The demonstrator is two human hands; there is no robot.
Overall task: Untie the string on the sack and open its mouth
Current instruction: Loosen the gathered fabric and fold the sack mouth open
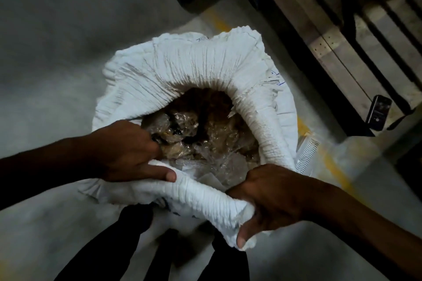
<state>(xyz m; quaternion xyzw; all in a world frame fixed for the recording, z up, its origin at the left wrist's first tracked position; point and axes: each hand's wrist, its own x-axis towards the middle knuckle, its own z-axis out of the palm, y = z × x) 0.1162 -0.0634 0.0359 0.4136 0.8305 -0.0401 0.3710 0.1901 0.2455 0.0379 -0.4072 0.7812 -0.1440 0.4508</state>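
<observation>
The white sack (182,70) stands on the grey floor (45,52), mouth open. The left hand (127,150) clamps the near-left rim, fingers inside. The right hand (271,198) grips the near-right rim, fist closed around bunched fabric.

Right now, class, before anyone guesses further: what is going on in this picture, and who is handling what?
A person stands over a white sack on a grey floor and holds its rolled rim with both bare hands. The left hand grips the near-left edge, fingers reaching inside; the right hand clutches the bunched near-right edge. The mouth is already wide open, showing crinkled clear plastic wrapping over brownish contents. No string is visible. A wooden pallet lies at upper right.
</observation>
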